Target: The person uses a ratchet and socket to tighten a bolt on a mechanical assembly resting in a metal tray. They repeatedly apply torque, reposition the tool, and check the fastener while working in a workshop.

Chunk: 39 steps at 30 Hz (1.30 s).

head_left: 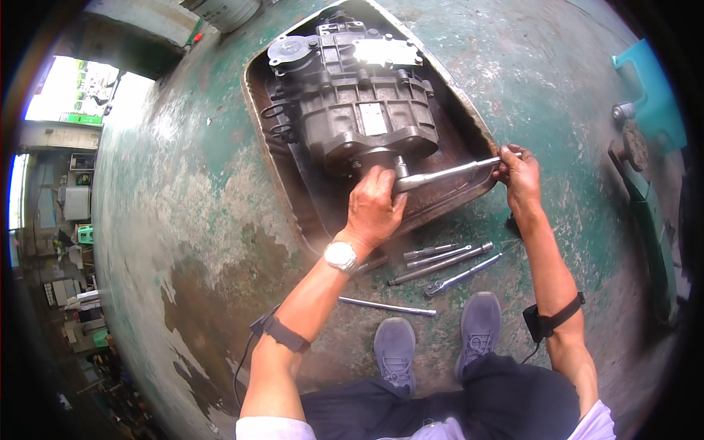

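A large grey metal gearbox [367, 110] sits in a rusty, dark metal tray [469, 117] on the floor. A socket wrench [451, 174] lies across the near end of the tray, its socket [400, 166] pointing up against the gearbox's near flange. My left hand [374, 204], below a wristwatch [340, 255], is closed around the wrench's head, close to the flange. My right hand [521, 176] grips the far right end of the handle, beyond the tray's edge. The fastener under the socket is hidden.
Several long chrome tools, among them a ratchet [462, 274] and a bar [389, 306], lie on the green floor between the tray and my shoes [396, 352]. A turquoise plastic stool [649, 95] and a dark green metal part [649, 227] stand at right. A bucket [220, 11] stands far left.
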Each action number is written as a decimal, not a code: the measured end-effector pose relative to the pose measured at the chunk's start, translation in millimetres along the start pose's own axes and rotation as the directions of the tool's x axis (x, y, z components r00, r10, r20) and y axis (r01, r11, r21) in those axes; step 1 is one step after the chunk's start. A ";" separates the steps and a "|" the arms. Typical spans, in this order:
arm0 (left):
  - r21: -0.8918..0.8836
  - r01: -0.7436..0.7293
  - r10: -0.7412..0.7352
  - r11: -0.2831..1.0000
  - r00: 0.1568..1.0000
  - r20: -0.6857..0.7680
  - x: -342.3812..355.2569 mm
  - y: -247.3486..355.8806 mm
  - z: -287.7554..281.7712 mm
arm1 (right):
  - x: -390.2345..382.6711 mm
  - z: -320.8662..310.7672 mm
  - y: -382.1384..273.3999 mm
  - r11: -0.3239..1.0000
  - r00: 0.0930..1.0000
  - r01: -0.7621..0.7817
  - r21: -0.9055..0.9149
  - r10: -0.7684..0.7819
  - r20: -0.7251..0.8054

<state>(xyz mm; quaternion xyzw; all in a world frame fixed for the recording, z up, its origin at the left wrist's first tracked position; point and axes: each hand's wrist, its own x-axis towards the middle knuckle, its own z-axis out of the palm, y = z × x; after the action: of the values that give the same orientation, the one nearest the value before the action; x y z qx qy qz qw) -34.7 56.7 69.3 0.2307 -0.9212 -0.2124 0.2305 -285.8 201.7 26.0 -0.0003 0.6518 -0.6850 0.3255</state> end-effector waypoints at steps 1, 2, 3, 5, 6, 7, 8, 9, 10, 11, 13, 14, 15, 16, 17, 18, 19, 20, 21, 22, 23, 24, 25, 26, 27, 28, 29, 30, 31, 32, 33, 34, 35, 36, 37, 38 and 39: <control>0.001 -0.001 0.001 1.000 1.000 0.001 0.3 0.3 -0.2 | 0.7 -0.2 0.6 1.000 1.000 0.026 -0.011 -0.026 0.004; 0.003 0.001 -0.001 1.000 1.000 0.007 0.5 0.7 -0.5 | 0.8 -0.8 0.4 1.000 1.000 -0.004 0.012 0.004 0.003; 0.004 0.004 -0.004 1.000 1.000 0.012 0.7 1.0 -0.8 | 0.4 -1.3 -0.8 0.999 1.000 -0.026 0.046 0.025 0.019; 0.003 0.004 -0.004 1.000 1.000 0.020 0.8 1.4 -1.8 | -2.5 -0.2 -7.0 0.990 0.998 -0.041 0.134 0.035 0.048; 0.001 0.002 -0.002 1.000 1.000 0.023 0.6 1.4 -2.4 | -6.6 1.0 -12.4 0.981 0.998 -0.036 0.188 0.025 0.061; -0.010 0.000 0.001 1.000 1.000 0.026 0.1 1.1 -3.0 | -12.7 3.3 -19.3 0.970 0.999 -0.048 0.238 0.041 0.034; 0.000 -0.002 0.002 1.000 1.000 0.030 -0.1 0.4 -3.6 | -19.9 6.7 -28.5 0.960 0.994 0.007 0.279 -0.037 0.102; 0.000 -0.004 0.004 1.000 0.999 0.034 -0.8 -0.3 -4.0 | -28.6 11.3 -39.6 0.948 0.988 0.044 0.317 -0.089 0.128; -0.001 -0.007 0.007 1.000 0.999 0.038 -1.2 -1.5 -4.1 | -38.8 17.7 -52.3 0.935 0.987 0.071 0.348 -0.116 0.112; -0.001 -0.012 0.012 1.000 0.999 0.040 -1.8 -2.7 -4.0 | -51.3 26.3 -64.5 0.921 0.950 0.138 0.364 -0.227 0.214; -0.005 -0.013 0.013 1.000 0.999 0.037 -2.3 -5.7 -2.9 | -81.5 47.4 -86.0 0.883 0.862 0.251 0.396 -0.390 0.323; -0.011 -0.020 0.020 1.000 0.999 0.039 -2.7 -6.8 -1.7 | -101.6 57.8 -92.5 0.897 0.806 0.306 0.319 -0.422 0.415; -0.018 -0.017 0.018 1.000 0.999 0.031 -2.2 -8.2 -0.5 | -119.3 72.8 -95.2 0.909 0.755 0.355 0.217 -0.416 0.506; -0.036 -0.028 0.029 0.999 0.999 0.031 -2.4 -9.2 0.5 | -128.2 96.8 -94.4 0.818 0.591 0.526 0.232 -0.548 0.592; 0.003 -0.077 0.077 0.997 0.994 0.076 -1.0 -11.1 1.6 | -136.4 115.7 -95.4 0.718 0.424 0.663 0.214 -0.595 0.683; 0.003 -0.128 0.127 0.992 0.989 0.075 -1.3 -11.8 2.5 | -144.0 133.6 -95.9 0.607 0.342 0.780 0.154 -0.619 0.707; -0.018 -0.146 0.146 0.989 0.987 0.068 -0.9 -13.1 3.2 | -149.9 146.0 -97.0 0.481 0.272 0.874 0.072 -0.607 0.747; -0.040 -0.164 0.166 0.986 0.984 0.063 -0.5 -13.8 4.3 | -152.5 154.7 -98.3 0.482 0.259 0.874 0.068 -0.579 0.773; -0.052 -0.181 0.184 0.982 0.982 0.049 -1.4 -14.6 3.9 | -153.8 164.1 -98.5 0.481 0.236 0.874 0.071 -0.546 0.804; -0.070 -0.203 0.205 0.977 0.978 0.024 -0.9 -14.0 5.5 | -153.0 168.7 -99.6 0.410 0.226 0.912 0.027 -0.553 0.802; -0.076 -0.213 0.213 0.974 0.977 -0.002 -2.7 -13.6 4.1 | -149.9 166.6 -103.3 0.417 0.266 0.908 -0.034 -0.512 0.817; -0.078 -0.197 0.197 0.977 0.980 -0.007 -2.9 -12.5 4.5 | -144.4 166.1 -104.8 0.446 0.265 0.894 0.032 -0.587 0.765; -0.077 -0.184 0.182 0.980 0.983 -0.029 -4.4 -11.0 3.7 | -140.1 150.3 -107.3 0.416 0.309 0.908 -0.042 -0.600 0.738; -0.072 -0.090 0.090 0.993 0.996 -0.002 -4.7 -9.7 3.6 | -132.0 133.7 -109.0 0.601 0.466 0.795 -0.085 -0.515 0.719; -0.070 0.017 -0.016 0.997 1.000 0.026 -5.4 -8.1 3.5 | -124.1 117.3 -104.5 0.799 0.638 0.600 -0.043 -0.446 0.627; -0.065 0.017 -0.017 0.998 1.000 0.002 -5.1 -7.2 3.3 | -109.6 94.2 -103.5 0.831 0.718 0.551 -0.075 -0.427 0.550; -0.069 0.014 -0.015 0.998 1.000 -0.020 -4.9 -6.2 3.8 | -88.3 75.4 -96.2 0.800 0.743 0.594 -0.082 -0.507 0.438; -0.065 0.005 -0.008 0.998 0.999 -0.034 -4.6 -5.9 3.8 | -63.8 54.2 -88.1 0.887 0.857 0.457 -0.075 -0.415 0.305; -0.069 -0.003 -0.001 0.998 0.998 -0.059 -4.4 -5.4 4.5 | -40.7 32.5 -74.4 0.914 0.913 0.395 -0.095 -0.378 0.155; -0.066 -0.004 0.000 0.998 0.998 -0.057 -4.4 -5.3 4.7 | -19.5 10.8 -56.9 0.952 0.947 0.296 -0.070 -0.284 0.151; -0.070 -0.006 0.001 0.998 0.998 -0.068 -4.1 -5.2 5.1 | -0.5 -8.7 -35.8 0.986 0.988 0.149 -0.079 -0.146 0.042; -0.064 0.004 -0.008 0.998 0.998 -0.060 -4.2 -5.2 5.4 | 14.0 -25.5 -11.1 0.983 0.984 0.147 -0.110 -0.134 0.116; -0.069 0.006 -0.010 0.998 0.998 -0.062 -3.8 -5.2 5.4 | 27.1 -39.2 11.1 0.985 0.997 0.057 -0.165 -0.047 0.063; -0.074 0.010 -0.014 0.997 0.998 -0.059 -3.7 -5.1 5.5 | 40.2 -50.2 26.9 0.992 0.995 0.055 -0.111 -0.045 0.089; -0.078 0.014 -0.018 0.997 0.998 -0.055 -3.5 -5.0 5.3 | 50.1 -58.0 39.8 0.998 0.997 0.006 -0.062 -0.001 0.073; -0.074 0.021 -0.024 0.997 0.999 -0.046 -3.4 -4.9 5.1 | 56.9 -63.0 48.7 0.999 0.997 -0.042 -0.014 0.042 0.058; -0.070 0.008 -0.011 0.997 0.999 -0.051 -3.5 -4.9 5.0 | 60.9 -65.1 52.6 0.998 0.997 -0.065 0.021 0.064 0.047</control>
<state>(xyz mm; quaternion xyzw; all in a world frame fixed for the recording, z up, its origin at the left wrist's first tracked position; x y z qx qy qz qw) -32.9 56.0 61.7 0.2322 -0.9058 -0.2397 0.2611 -338.0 235.9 -56.6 0.0087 0.6360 -0.6812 0.3624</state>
